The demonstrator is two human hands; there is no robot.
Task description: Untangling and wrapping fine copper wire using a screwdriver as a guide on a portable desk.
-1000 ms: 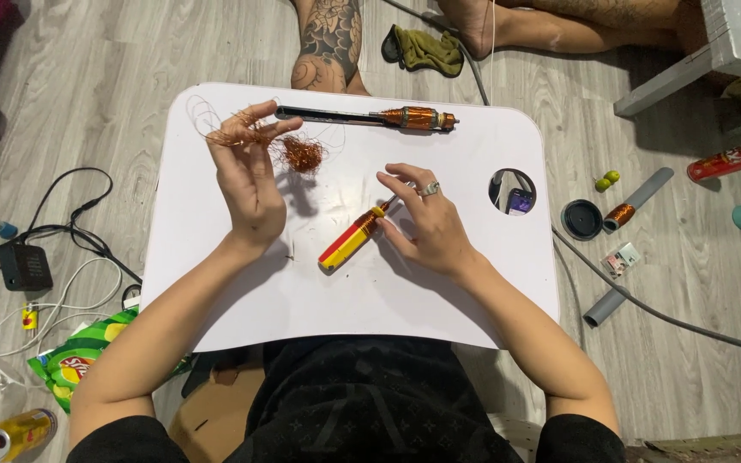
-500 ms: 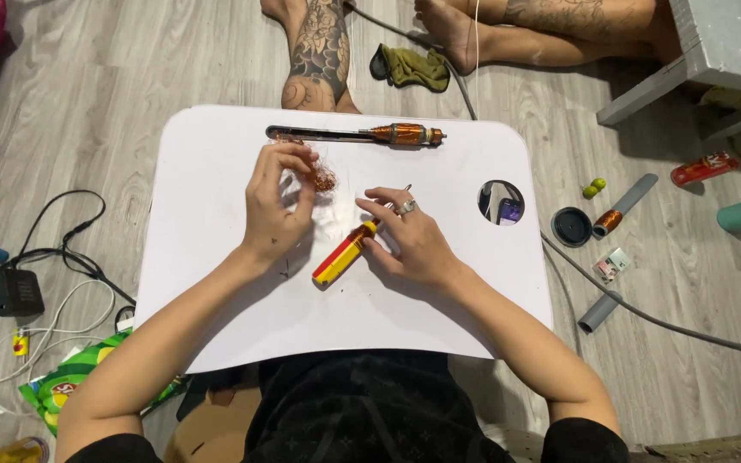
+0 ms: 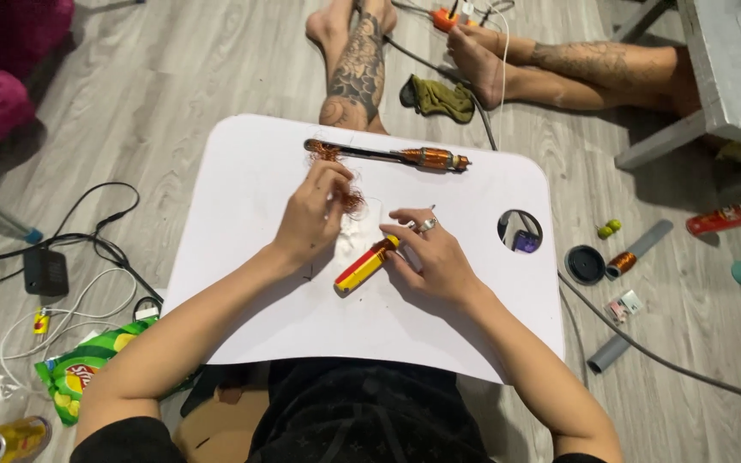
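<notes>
My left hand [image 3: 312, 214] pinches a tangle of copper wire [image 3: 352, 201] at its fingertips. My right hand [image 3: 429, 257] presses flat on the red-and-yellow lighter [image 3: 365, 265] just beside it. I'd judge the wire light, springy, easily snapped; grip loosely by the clump.

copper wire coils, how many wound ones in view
2. One wound copper coil sits on the long dark shaft lying at the white table's far edge; a smaller copper coil lies on the floor right of the table. Others may be hidden.
</notes>
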